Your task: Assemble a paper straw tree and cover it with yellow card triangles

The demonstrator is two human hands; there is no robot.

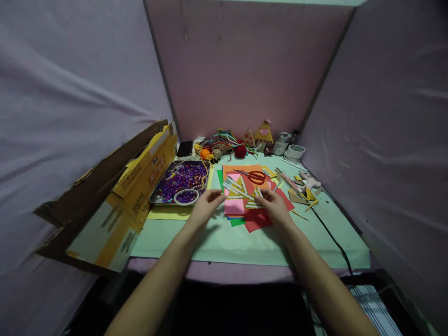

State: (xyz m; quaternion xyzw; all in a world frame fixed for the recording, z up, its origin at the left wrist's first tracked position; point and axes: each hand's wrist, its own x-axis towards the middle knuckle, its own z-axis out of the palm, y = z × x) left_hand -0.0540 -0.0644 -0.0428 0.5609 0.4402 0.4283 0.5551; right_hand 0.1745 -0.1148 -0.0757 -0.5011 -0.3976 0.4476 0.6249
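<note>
Both my hands reach over a green mat [224, 242] toward a heap of coloured paper sheets [257, 217] strewn with thin paper strips [241, 190]. My left hand [206, 207] hovers just left of the pink sheet [234, 206], fingers loosely curled and apart, nothing in it. On the strips over the red paper my right hand [275, 205] rests, its fingertips pinched at one of the strips. Red-handled scissors [255, 176] lie on the orange sheet behind the heap.
A metal tray of purple beads [182, 179] with a small bowl [186, 196] stands at the left, next to an open yellow cardboard box [136, 186]. Yarn balls, paper triangles and small cups [294, 151] line the back. A glue gun [310, 179] and its black cable lie right.
</note>
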